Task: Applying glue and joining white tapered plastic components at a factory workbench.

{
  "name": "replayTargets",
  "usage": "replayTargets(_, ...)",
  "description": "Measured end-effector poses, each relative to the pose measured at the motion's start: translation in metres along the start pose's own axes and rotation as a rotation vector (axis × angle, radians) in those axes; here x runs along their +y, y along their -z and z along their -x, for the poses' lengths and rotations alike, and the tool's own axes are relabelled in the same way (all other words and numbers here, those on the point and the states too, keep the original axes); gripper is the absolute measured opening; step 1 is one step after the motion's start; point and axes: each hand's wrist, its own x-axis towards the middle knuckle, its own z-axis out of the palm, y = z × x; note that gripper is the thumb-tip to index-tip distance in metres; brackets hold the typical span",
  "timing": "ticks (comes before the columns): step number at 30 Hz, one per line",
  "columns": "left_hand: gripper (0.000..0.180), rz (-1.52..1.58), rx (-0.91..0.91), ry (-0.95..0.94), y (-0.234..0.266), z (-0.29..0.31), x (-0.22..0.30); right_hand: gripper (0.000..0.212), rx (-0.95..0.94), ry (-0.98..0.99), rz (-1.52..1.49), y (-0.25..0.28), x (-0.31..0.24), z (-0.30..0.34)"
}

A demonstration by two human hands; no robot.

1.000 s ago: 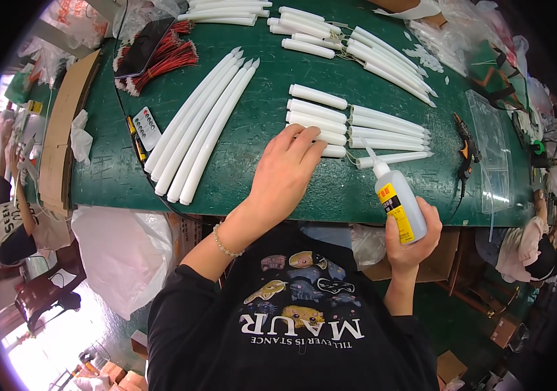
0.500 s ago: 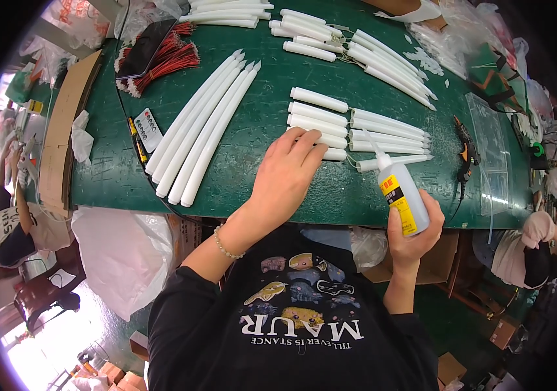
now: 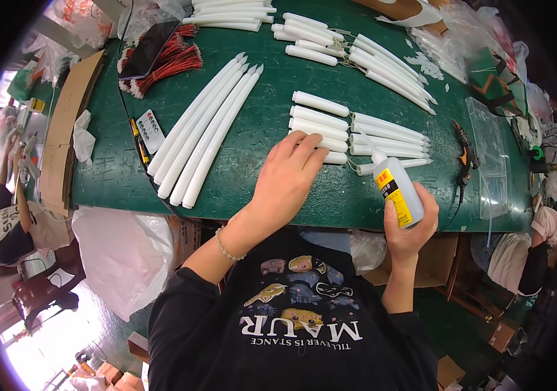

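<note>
My right hand [image 3: 414,221] grips a squeeze bottle [image 3: 397,192] of translucent plastic with a yellow and black label. Its narrow nozzle slants up and left, with the tip by the open ends of the tapered white candle pieces [image 3: 389,148]. My left hand [image 3: 295,169] has its fingers curled over the left ends of the nearest short white candle tubes [image 3: 321,111]; the thumb and what lies under the palm are hidden. Thin wires join the short tubes to the tapered pieces, with small gaps between them.
Long white candles [image 3: 207,130] lie left of my hand, beside a small remote [image 3: 150,130]. Further back are a phone [image 3: 149,49] on red wires [image 3: 174,68] and more white candle pieces [image 3: 392,68]. A glue gun [image 3: 466,153] and clear plastic sheet [image 3: 490,163] lie right.
My right hand and the bottle have shifted slightly left and up, the nozzle staying by the tapered pieces. My left hand stays at the short tubes. A person at far right has moved.
</note>
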Motion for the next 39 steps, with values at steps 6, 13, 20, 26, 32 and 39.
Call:
replayTargets(6,0.033,0.003,0.001,0.000,0.001,-0.001,0.001,0.051,0.078,-0.075,-0.043,-0.003,0.003,0.003)
replayTargets(13,0.035,0.006,0.014,0.012,0.003,-0.002,0.004,0.052,0.362,-0.759,-1.538,0.025,0.059,-0.010)
replayTargets(20,0.032,-0.002,0.008,-0.007,0.002,-0.003,0.002,0.052,0.211,-0.909,-1.561,0.041,0.109,-0.084)
replayTargets(26,0.034,0.011,0.038,-0.003,0.005,-0.002,0.007,0.050,0.211,-0.762,-0.907,0.026,0.247,-0.166)
replayTargets(32,0.032,0.006,0.060,0.042,0.006,0.001,0.009,0.055,0.223,-0.796,-0.508,-0.015,0.341,-0.190)
replayTargets(39,0.031,0.016,0.055,-0.004,-0.001,-0.004,0.007,0.057,0.075,-0.800,-0.284,0.023,0.375,-0.178)
